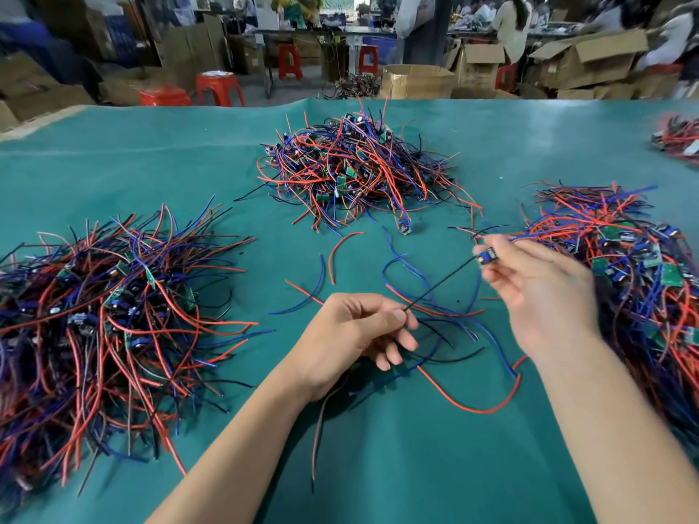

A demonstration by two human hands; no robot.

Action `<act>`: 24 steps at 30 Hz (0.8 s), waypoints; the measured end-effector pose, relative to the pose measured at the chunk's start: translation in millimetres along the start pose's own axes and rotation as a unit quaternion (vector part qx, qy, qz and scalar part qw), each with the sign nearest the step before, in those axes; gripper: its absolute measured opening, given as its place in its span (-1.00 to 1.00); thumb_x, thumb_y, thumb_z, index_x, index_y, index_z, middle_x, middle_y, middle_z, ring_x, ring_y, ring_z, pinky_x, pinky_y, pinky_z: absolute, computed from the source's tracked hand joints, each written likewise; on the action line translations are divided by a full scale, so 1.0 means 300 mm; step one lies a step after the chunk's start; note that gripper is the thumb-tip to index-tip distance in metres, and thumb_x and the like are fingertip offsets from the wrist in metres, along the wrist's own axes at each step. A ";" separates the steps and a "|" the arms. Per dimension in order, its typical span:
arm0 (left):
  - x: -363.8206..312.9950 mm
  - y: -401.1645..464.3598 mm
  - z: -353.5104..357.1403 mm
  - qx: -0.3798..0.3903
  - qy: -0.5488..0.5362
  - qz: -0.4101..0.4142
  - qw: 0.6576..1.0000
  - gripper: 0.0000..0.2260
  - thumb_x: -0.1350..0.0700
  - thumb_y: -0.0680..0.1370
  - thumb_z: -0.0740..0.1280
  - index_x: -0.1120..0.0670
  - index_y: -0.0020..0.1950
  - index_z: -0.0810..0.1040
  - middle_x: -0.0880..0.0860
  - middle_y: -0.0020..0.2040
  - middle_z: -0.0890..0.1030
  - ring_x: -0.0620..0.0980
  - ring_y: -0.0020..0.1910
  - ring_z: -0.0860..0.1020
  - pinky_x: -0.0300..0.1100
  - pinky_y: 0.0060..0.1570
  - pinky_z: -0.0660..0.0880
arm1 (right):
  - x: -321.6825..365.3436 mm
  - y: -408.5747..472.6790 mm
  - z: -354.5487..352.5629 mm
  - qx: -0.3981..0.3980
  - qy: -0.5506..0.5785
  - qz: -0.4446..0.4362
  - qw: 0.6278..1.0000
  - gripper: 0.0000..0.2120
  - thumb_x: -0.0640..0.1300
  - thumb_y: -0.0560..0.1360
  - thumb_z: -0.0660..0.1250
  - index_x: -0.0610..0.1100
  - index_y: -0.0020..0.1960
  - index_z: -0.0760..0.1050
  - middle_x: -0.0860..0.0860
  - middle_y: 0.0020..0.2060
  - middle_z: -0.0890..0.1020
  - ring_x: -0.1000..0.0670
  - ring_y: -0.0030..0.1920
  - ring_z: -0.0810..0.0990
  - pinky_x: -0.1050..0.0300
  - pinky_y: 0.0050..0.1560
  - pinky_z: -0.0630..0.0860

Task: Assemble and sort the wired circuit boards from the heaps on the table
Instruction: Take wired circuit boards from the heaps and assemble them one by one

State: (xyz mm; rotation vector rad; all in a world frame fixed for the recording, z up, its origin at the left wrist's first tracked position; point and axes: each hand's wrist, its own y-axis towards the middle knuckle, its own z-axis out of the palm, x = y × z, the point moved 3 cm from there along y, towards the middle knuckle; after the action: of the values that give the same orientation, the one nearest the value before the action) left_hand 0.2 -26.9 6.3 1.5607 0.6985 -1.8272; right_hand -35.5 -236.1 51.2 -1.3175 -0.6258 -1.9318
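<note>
With your right hand point(537, 293) pinching the small board point(488, 255) above the table point(113, 164) and your left hand point(359, 330) pinching its black wire point(438, 283), keep that lead taut, untangled, before sorting it to a heap point(635, 266).

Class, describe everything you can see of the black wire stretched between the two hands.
The black wire is thin, looks plastic-insulated, and runs taut and straight on a diagonal above the green table cover. The left hand pinches its lower end; its upper end meets a small blue component held by the right hand.
</note>
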 end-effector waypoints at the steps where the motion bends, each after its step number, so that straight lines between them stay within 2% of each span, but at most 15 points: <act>1: -0.001 -0.002 0.002 0.004 0.005 0.000 1.000 -0.81 0.24 0.63 0.28 0.15 -0.11 0.66 0.15 -0.21 0.67 -0.04 -0.39 0.55 -0.29 -0.40 0.47 | 0.022 0.005 -0.018 -0.024 0.012 -0.010 1.000 -0.99 -0.32 0.51 0.44 -0.25 -0.09 0.63 -0.08 -0.31 0.70 0.04 -0.37 0.61 0.27 -0.25 0.55; 5: -0.007 -0.002 0.001 -0.024 -0.001 0.010 1.000 -0.80 0.32 0.62 0.25 0.21 -0.12 0.63 0.17 -0.24 0.64 -0.05 -0.38 0.54 -0.30 -0.39 0.47 | 0.132 0.021 -0.081 -0.076 0.032 -0.069 0.994 -0.93 -0.25 0.56 0.40 -0.16 -0.11 0.60 0.01 -0.35 0.70 0.08 -0.35 0.61 0.30 -0.25 0.51; 7: -0.010 0.000 -0.001 -0.038 -0.024 0.015 0.999 -0.83 0.31 0.63 0.24 0.26 -0.08 0.60 0.19 -0.23 0.63 -0.04 -0.37 0.54 -0.30 -0.37 0.47 | 0.195 0.041 -0.094 -0.051 -0.039 -0.098 0.993 -0.94 -0.18 0.56 0.39 -0.11 -0.08 0.61 0.01 -0.30 0.69 0.14 -0.38 0.60 0.34 -0.34 0.46; 9: -0.011 0.003 0.000 -0.045 -0.043 0.014 0.998 -0.84 0.29 0.64 0.24 0.29 -0.06 0.58 0.20 -0.22 0.62 -0.03 -0.36 0.53 -0.29 -0.36 0.48 | 0.265 0.075 -0.100 0.001 -0.168 -0.117 0.979 -0.94 -0.08 0.50 0.42 -0.06 -0.12 0.62 -0.02 -0.26 0.68 0.17 -0.43 0.59 0.37 -0.46 0.41; 10: -0.011 0.003 0.001 -0.047 -0.049 0.012 0.998 -0.85 0.29 0.63 0.24 0.30 -0.05 0.57 0.21 -0.22 0.61 -0.02 -0.36 0.53 -0.29 -0.36 0.48 | 0.308 0.100 -0.111 0.019 -0.254 -0.122 0.959 -0.90 -0.03 0.44 0.44 -0.05 -0.15 0.62 -0.01 -0.31 0.70 0.17 -0.45 0.59 0.38 -0.51 0.40; 12: -0.010 0.005 0.002 -0.049 -0.057 0.010 0.997 -0.87 0.32 0.63 0.24 0.34 -0.02 0.56 0.23 -0.21 0.60 -0.01 -0.35 0.53 -0.29 -0.36 0.48 | 0.398 0.161 -0.146 0.028 -0.432 -0.121 0.894 -0.84 0.03 0.40 0.47 -0.06 -0.20 0.63 0.05 -0.43 0.68 0.09 -0.45 0.62 0.34 -0.55 0.44; 14: -0.011 0.008 0.001 -0.053 -0.060 0.009 0.997 -0.88 0.35 0.62 0.24 0.36 0.01 0.55 0.24 -0.20 0.60 -0.01 -0.35 0.54 -0.28 -0.36 0.48 | 0.469 0.264 -0.208 0.002 -0.594 -0.099 0.798 -0.75 0.06 0.47 0.49 -0.13 -0.21 0.64 -0.06 -0.37 0.70 -0.13 -0.30 0.70 0.10 -0.34 0.62; 15: -0.010 0.008 0.001 -0.055 -0.062 0.008 0.997 -0.88 0.36 0.61 0.23 0.36 0.01 0.55 0.24 -0.20 0.60 -0.01 -0.35 0.54 -0.28 -0.35 0.49 | 0.494 0.324 -0.244 -0.017 -0.658 -0.085 0.748 -0.68 0.06 0.49 0.49 -0.20 -0.21 0.64 -0.20 -0.30 0.70 -0.24 -0.21 0.70 -0.09 -0.16 0.66; 16: -0.010 0.008 0.000 -0.055 -0.063 0.008 0.996 -0.88 0.37 0.61 0.23 0.36 0.01 0.55 0.23 -0.20 0.60 -0.01 -0.35 0.54 -0.28 -0.35 0.49 | 0.506 0.391 -0.274 -0.030 -0.695 -0.074 0.714 -0.64 0.05 0.49 0.51 -0.26 -0.23 0.62 -0.28 -0.27 0.67 -0.31 -0.17 0.67 -0.21 -0.04 0.63; 17: -0.010 0.010 0.000 -0.056 -0.062 0.008 0.996 -0.89 0.37 0.61 0.24 0.36 0.00 0.56 0.23 -0.21 0.60 -0.01 -0.35 0.54 -0.28 -0.35 0.49 | 0.508 0.416 -0.264 -0.037 -0.708 -0.073 0.701 -0.64 0.03 0.48 0.53 -0.25 -0.27 0.60 -0.28 -0.30 0.63 -0.32 -0.18 0.64 -0.26 -0.01 0.60; 19: -0.008 0.010 0.000 -0.056 -0.062 0.007 0.996 -0.88 0.37 0.60 0.24 0.35 0.00 0.56 0.22 -0.21 0.61 -0.01 -0.34 0.55 -0.28 -0.35 0.49 | 0.472 0.370 -0.133 -0.033 -0.690 -0.121 0.713 -0.72 0.10 0.41 0.54 -0.07 -0.31 0.61 -0.12 -0.37 0.62 -0.23 -0.22 0.63 -0.16 -0.08 0.61; 21: -0.007 0.010 -0.003 -0.057 -0.062 0.006 0.996 -0.88 0.39 0.60 0.23 0.35 0.01 0.56 0.22 -0.21 0.61 0.00 -0.34 0.55 -0.28 -0.34 0.49 | 0.370 0.283 0.063 0.066 -0.646 -0.184 0.738 -0.86 0.22 0.28 0.46 0.20 -0.22 0.66 0.16 -0.39 0.67 0.04 -0.29 0.66 0.11 -0.23 0.58; 22: -0.007 0.010 -0.004 -0.057 -0.063 0.006 0.996 -0.89 0.39 0.59 0.24 0.35 0.02 0.56 0.22 -0.21 0.61 0.00 -0.34 0.55 -0.27 -0.34 0.50 | 0.292 0.252 0.150 0.142 -0.633 -0.172 0.742 -0.86 0.21 0.26 0.46 0.23 -0.20 0.67 0.20 -0.34 0.70 0.11 -0.31 0.66 0.16 -0.26 0.56; 23: -0.006 0.010 -0.005 -0.058 -0.064 0.006 0.996 -0.89 0.39 0.59 0.24 0.36 0.02 0.56 0.22 -0.21 0.61 0.00 -0.34 0.55 -0.27 -0.34 0.50 | 0.208 0.232 0.221 0.205 -0.633 -0.145 0.732 -0.85 0.18 0.30 0.49 0.19 -0.15 0.69 0.16 -0.23 0.73 0.09 -0.27 0.67 0.14 -0.21 0.56; 24: -0.006 0.011 -0.006 -0.059 -0.065 0.006 0.996 -0.89 0.39 0.59 0.24 0.36 0.03 0.55 0.22 -0.21 0.61 -0.01 -0.35 0.55 -0.27 -0.34 0.50 | 0.123 0.225 0.279 0.248 -0.649 -0.122 0.709 -0.81 0.13 0.36 0.52 0.15 -0.05 0.69 0.08 -0.06 0.74 0.03 -0.14 0.68 0.12 -0.10 0.54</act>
State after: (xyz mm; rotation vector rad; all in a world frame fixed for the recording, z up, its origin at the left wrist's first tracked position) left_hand 3.9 -27.5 7.9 1.3536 0.7218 -1.8265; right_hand 57.5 -228.9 116.1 -2.1190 -1.8841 -0.5307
